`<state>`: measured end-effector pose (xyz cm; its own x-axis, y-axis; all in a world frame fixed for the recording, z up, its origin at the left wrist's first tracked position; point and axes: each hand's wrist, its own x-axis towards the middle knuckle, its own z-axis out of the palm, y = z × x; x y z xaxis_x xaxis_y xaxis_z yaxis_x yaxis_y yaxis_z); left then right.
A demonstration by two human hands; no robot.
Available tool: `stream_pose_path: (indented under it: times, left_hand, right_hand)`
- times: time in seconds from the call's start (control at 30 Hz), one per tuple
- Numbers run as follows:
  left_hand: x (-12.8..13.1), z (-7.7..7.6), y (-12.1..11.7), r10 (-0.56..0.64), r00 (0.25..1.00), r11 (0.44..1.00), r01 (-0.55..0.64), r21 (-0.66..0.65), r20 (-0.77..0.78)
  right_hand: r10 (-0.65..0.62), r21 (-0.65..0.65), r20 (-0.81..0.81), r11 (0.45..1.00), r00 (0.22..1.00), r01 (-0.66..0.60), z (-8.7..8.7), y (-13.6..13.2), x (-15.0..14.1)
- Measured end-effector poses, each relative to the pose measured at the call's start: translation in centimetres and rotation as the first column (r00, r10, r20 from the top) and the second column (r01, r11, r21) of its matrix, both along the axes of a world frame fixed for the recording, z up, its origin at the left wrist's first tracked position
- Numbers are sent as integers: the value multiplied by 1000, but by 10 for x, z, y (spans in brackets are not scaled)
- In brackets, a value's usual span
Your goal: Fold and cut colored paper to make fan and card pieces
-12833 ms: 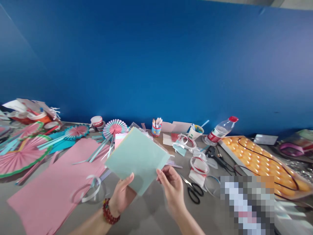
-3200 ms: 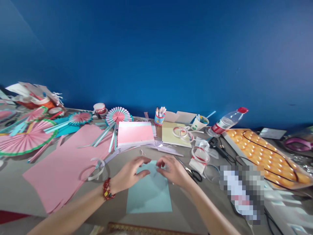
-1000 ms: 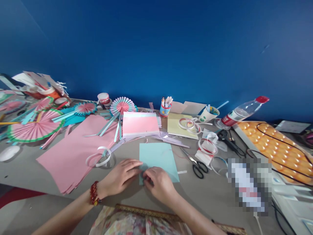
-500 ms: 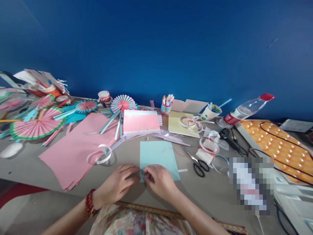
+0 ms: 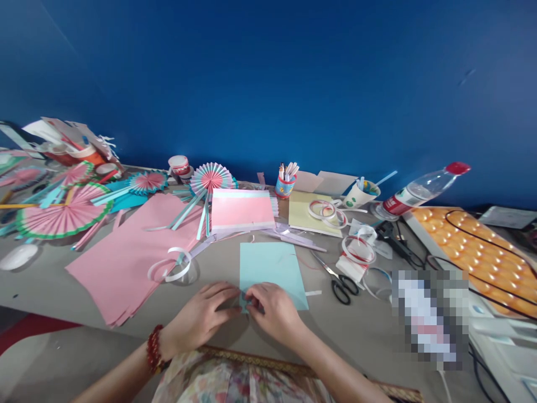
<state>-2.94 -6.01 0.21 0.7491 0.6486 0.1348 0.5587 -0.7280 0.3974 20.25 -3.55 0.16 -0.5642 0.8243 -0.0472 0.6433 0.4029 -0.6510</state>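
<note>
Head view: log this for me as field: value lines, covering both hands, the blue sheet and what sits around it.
left hand: at the sheet's left edge; grip unclear
right hand: over the near-left corner, fingers curled; grip unclear
light blue sheet: on the table
scissors: right of the sheet, black handles nearer the person
pink sheets: stacked left
bottle: far right, red cap on

Red-capped bottle [image 5: 413,196], blue wall [image 5: 268,84], red-rimmed pencil cup [image 5: 285,188]
</note>
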Motion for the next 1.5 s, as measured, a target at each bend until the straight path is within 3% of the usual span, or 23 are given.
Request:
stream_pose_path:
  times: [0.63, 0.87, 1.07, 1.5]
  left_hand:
    - [0, -2, -4, 16, 1000, 998, -17, 61, 15]
    - [-1, -3, -3, 4, 1000, 998, -3, 61, -18]
    - [0, -2, -3, 16, 1000, 998, -16, 55, -12]
    - [-1, -4, -3, 13, 999, 998, -11, 65, -31]
  right_hand:
    - [27, 21, -30, 999, 999, -27, -4, 2, 4]
    - [158, -18, -113, 987, 981, -161, -1, 4, 20]
    - [200, 17, -126, 980, 972, -199, 0, 4, 24]
    - [132, 58, -166, 991, 977, -124, -9, 1, 18]
